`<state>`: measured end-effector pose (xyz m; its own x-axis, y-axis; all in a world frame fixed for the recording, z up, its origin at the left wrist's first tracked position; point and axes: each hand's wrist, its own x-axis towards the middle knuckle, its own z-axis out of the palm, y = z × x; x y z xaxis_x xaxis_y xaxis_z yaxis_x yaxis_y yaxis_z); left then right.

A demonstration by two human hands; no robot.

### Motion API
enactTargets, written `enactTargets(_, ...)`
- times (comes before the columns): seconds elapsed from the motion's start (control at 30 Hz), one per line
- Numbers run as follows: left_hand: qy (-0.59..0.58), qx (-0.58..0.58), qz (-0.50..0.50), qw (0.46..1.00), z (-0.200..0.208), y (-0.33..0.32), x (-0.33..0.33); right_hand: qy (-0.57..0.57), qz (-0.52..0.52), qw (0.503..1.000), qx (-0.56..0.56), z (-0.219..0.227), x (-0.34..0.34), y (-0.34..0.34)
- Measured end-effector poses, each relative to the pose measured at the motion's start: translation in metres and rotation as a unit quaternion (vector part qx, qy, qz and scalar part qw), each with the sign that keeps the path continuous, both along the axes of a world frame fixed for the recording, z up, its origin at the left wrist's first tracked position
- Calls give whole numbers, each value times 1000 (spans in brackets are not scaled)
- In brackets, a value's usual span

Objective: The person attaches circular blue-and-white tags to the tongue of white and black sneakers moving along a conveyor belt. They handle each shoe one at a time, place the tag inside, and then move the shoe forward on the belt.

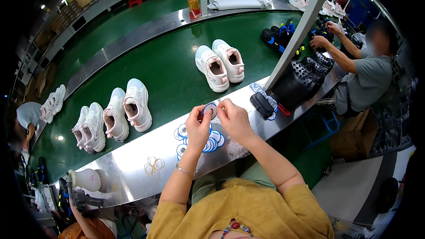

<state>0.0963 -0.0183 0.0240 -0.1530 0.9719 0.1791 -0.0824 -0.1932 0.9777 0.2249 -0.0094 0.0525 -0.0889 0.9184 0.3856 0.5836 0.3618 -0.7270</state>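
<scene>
My left hand (198, 126) pinches a round blue-and-white tag (209, 110) above the metal ledge. The fingers of my right hand (234, 121) are pressed together at the tag's right edge; what they grip, if anything, is too small to make out. Beneath my hands, a loose pile of similar round tags (215, 140) spreads over the ledge, partly hidden by my left forearm. Clear plastic wrap (237, 149) lies just right of the pile. Beyond my hands, a pair of white sneakers (219, 65) with pink linings rests on the green belt.
More white sneakers (116, 114) sit along the belt (170, 68) to the left. Thin yellowish loops (154, 165) and a white-cupped spray gun (84, 186) are on the ledge's left part. A black case (262, 105) lies to the right, near a slanted post (301, 31) and a co-worker (367, 66).
</scene>
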Motion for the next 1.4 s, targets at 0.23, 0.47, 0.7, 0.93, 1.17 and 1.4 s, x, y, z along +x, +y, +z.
enactTargets(0.23, 47, 1, 12, 999, -4, 7, 5, -17, 5, 1000, 24, -1, 4, 10)
enactTargets(0.47, -16, -12, -41, 999, -6, 2, 4, -7, 36, 999, 38, -3, 10, 12)
enactTargets(0.7, -156, -96, -88, 979, -5, -12, -22, 40, 92, 993, 63, -21, -9, -9)
enactTargets(0.93, -59, -75, -93, 991, -22, -11, -38, 70, 112, 991, -2, -38, -20, -14)
enactTargets(1.17, 36, -48, -101, 993, -25, 27, -20, 86, 165, 974, -133, -44, 19, 32)
enactTargets(1.4, 58, -83, -70, 992, -35, 96, -1, -30, 34, 998, 35, -47, 52, 93)
